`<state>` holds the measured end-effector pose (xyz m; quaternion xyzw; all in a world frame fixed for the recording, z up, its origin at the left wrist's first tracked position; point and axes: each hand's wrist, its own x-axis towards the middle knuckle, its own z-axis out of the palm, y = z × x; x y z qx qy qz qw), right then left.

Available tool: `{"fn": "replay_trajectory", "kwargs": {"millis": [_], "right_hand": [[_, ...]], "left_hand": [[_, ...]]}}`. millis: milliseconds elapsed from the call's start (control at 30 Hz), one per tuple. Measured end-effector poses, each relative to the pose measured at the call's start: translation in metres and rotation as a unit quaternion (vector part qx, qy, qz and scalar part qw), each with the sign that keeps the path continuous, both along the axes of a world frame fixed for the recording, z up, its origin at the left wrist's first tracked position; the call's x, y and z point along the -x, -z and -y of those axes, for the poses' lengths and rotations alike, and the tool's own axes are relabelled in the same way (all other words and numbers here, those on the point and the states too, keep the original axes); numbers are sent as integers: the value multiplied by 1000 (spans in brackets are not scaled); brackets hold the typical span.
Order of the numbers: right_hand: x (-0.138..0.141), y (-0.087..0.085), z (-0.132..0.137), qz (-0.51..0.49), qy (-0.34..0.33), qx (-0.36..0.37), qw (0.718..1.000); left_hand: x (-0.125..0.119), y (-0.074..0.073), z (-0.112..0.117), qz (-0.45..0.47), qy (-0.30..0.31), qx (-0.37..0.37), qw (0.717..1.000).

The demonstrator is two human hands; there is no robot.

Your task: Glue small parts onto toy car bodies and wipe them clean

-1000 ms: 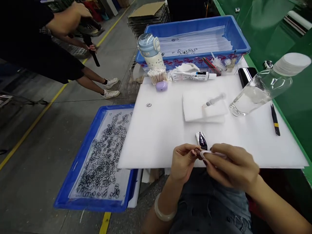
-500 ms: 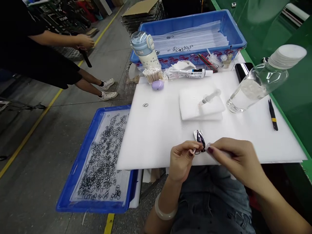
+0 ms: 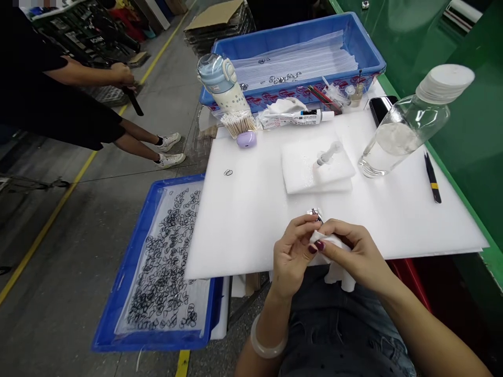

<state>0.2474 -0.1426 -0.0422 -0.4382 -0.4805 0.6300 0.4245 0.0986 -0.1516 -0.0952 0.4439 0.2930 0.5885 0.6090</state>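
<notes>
My left hand (image 3: 290, 256) is closed at the fingertips near the front edge of the white foam board (image 3: 239, 225). The small dark ring it pinched a moment earlier is now hidden behind the fingers and a white cloth. My right hand (image 3: 356, 250) grips this white cloth (image 3: 334, 242) and presses it against the left fingertips; its loose end hangs over my lap. Just beyond the fingers lies a small shiny packet (image 3: 315, 213), partly covered by my left hand. A thin dark ring (image 3: 228, 172) lies alone on the board's left part.
A syringe (image 3: 329, 153) rests on a foam block (image 3: 296, 175). Around it are a clear bottle (image 3: 393, 141), tweezers (image 3: 433, 178), a tube (image 3: 310, 117), cotton swabs (image 3: 238, 123) and a blue bin (image 3: 291, 34). At left, a blue tray (image 3: 147, 209) holds many rings; a person (image 3: 58, 99) stands beyond.
My right hand has moved left to meet my left hand, bringing the white cloth over the ring, which is now out of sight. The view has shifted slightly.
</notes>
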Motion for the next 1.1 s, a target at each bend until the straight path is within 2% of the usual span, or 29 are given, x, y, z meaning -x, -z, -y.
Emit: {"fn": "replay_trajectory", "kwargs": {"millis": [200, 367, 433, 600, 733, 900, 1033, 1100], "right_hand": [[1, 0, -3, -24, -78, 58, 995], [-1, 4, -4, -60, -82, 78, 992], [-5, 6, -4, -53, -49, 47, 996], [-16, 10, -4, -13, 105, -87, 991], [-11, 6, -2, 87, 139, -248, 955], [8, -1, 2, 175, 115, -398, 893], [18, -5, 9, 305, 107, -463, 825], [16, -9, 12, 344, 93, -457, 815]], "left_hand": [[4, -1, -1, 19, 33, 20, 999], [3, -8, -3, 85, 29, 74, 993], [3, -10, -4, 126, 21, 109, 986], [4, -10, -4, 171, 19, 162, 972], [4, -11, -4, 174, 17, 179, 968], [3, -13, -3, 176, -5, 211, 961], [0, -13, -1, 162, -55, 222, 960], [-2, -14, -1, 151, -77, 214, 962]]}}
